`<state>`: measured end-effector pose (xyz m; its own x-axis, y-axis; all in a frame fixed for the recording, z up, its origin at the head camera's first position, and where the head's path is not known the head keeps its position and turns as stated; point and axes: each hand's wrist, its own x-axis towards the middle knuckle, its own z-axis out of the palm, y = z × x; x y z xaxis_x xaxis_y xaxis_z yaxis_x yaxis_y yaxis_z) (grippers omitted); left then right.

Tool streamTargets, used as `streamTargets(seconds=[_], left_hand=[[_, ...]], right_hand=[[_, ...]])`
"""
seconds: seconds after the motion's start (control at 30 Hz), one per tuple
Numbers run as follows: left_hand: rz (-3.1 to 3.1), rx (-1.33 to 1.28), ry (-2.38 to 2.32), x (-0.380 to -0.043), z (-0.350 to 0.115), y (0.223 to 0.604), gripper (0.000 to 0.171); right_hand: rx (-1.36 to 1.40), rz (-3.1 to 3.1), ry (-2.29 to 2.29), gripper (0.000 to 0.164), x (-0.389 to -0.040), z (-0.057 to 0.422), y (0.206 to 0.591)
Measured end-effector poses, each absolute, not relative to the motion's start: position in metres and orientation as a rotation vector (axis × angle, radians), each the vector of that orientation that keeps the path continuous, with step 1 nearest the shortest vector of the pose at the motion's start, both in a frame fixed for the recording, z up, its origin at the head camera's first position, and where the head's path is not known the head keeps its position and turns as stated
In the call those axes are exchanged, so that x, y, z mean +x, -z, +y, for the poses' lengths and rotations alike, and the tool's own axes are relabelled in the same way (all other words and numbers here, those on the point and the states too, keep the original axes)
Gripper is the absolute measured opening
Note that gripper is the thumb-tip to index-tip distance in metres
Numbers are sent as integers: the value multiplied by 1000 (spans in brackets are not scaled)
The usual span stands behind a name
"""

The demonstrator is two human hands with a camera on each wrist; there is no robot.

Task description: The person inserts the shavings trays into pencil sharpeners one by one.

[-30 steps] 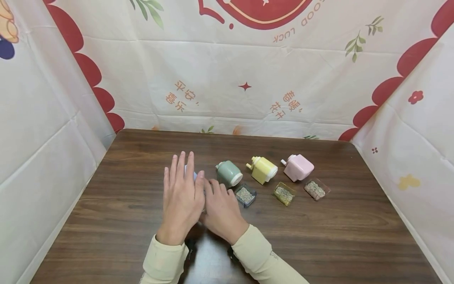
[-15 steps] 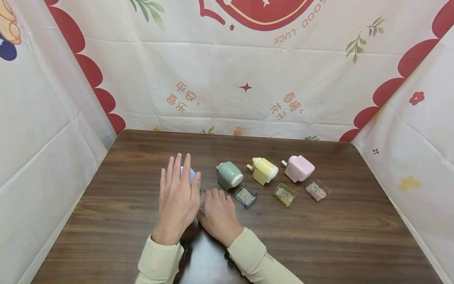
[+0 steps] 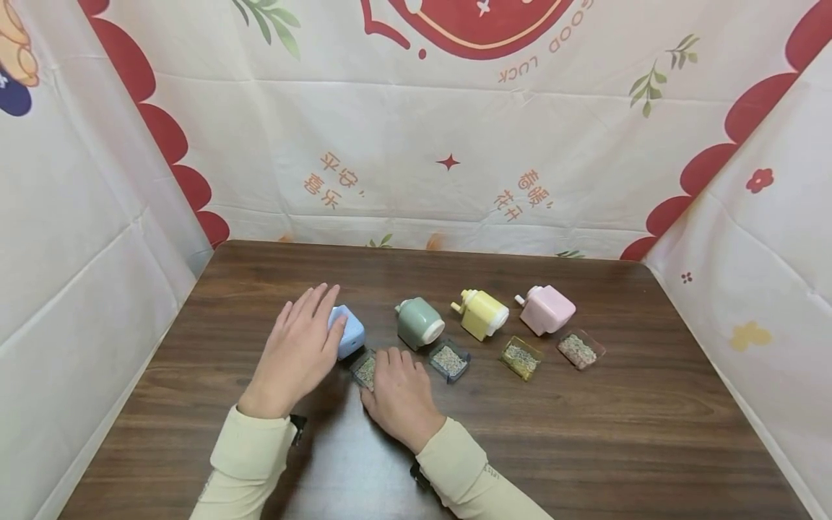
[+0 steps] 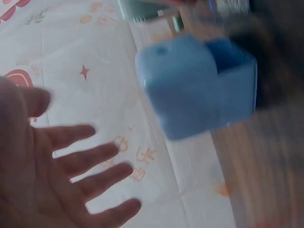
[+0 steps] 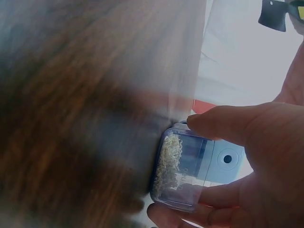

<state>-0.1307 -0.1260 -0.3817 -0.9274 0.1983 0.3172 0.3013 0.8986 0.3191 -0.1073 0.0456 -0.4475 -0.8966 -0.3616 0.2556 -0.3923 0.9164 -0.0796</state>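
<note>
A blue pencil sharpener [image 3: 351, 334] lies on the table, its open drawer slot [image 4: 229, 59] showing in the left wrist view. My left hand [image 3: 295, 354] is beside it with fingers spread; the left wrist view shows the palm [image 4: 28, 175] apart from the blue body. My right hand [image 3: 403, 397] holds a clear shavings drawer [image 3: 365, 370] low at the table, thumb [image 5: 218, 124] on one side and fingers on the other. Pale shavings [image 5: 168, 161] fill part of that drawer. Behind it in the right wrist view is the sharpener's round pencil hole.
To the right lie a green sharpener [image 3: 419, 321], a yellow one [image 3: 482, 314] and a pink one [image 3: 548, 309]. In front of them are their shavings drawers: dark [image 3: 450, 360], yellow [image 3: 521, 357] and clear pinkish [image 3: 581, 349]. A printed white cloth [image 3: 416, 123] hangs behind the table.
My left hand has moved left and turned outward, uncovering the blue sharpener. My right hand shifted slightly toward me, then stayed put, with the drawer now in sight.
</note>
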Motion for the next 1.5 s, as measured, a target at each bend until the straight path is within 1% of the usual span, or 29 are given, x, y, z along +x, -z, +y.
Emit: streamTargets(seconds=[0.1, 0.27, 0.43, 0.6, 0.8, 1.0, 1.07, 1.23, 1.5], left_hand=[[-2803, -489, 459, -137, -136, 379, 51], [-2838, -724, 361, -148, -147, 374, 62], [-2829, -941, 288, -154, -149, 373, 70], [-2810, -1090, 167, -161, -147, 378, 76], [-2814, -1183, 96, -171, -142, 386, 69], [-2720, -1221, 117, -178, -135, 390, 43], [-2689, -1219, 119, -180, -134, 390, 38], [-2709, -1202, 116, -182, -132, 388, 35], [-2768, -1167, 140, -181, -129, 389, 38]], right_hand=[[555, -2853, -199, 49, -107, 46, 447], [542, -2869, -209, 51, -106, 46, 446], [542, -2874, -206, 50, -106, 45, 446], [550, -2870, -199, 50, -105, 45, 447], [540, -2880, -193, 51, -105, 44, 447], [550, -2857, -196, 49, -106, 44, 447], [554, -2846, -202, 49, -106, 45, 446], [554, -2846, -236, 49, -107, 45, 445], [525, -2869, -307, 50, -112, 46, 446]])
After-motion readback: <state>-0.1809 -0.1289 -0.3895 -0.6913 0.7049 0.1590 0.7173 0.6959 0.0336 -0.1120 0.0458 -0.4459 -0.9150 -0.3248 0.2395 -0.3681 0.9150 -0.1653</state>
